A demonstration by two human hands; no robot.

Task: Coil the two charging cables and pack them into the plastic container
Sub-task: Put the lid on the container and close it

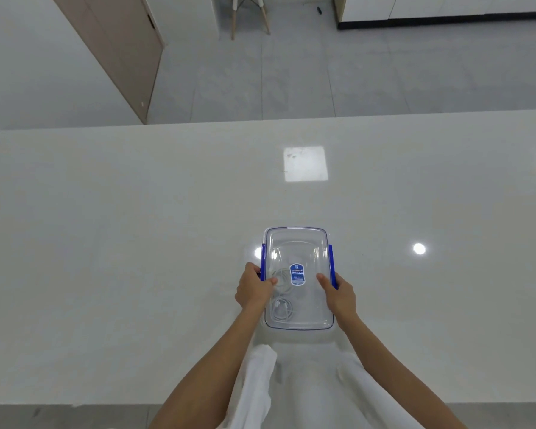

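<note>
A clear plastic container [297,239] with a lid bearing a blue label [297,274] sits on the white table near the front edge. Blue clasps run along its left [262,258] and right [330,258] sides. Through the lid two white coiled cables show: one [281,281] near the left middle, one [283,309] at the near left corner. My left hand [254,287] grips the container's left side at the clasp, thumb on the lid. On the opposite side my right hand [338,292] grips the right clasp, thumb lying on the lid.
The white glossy table [136,227] spreads wide on all sides of the container. Beyond its far edge are a grey tiled floor, a wooden-legged chair [249,17] and a beige cabinet panel [121,51]. My white clothing [307,391] shows at the near edge.
</note>
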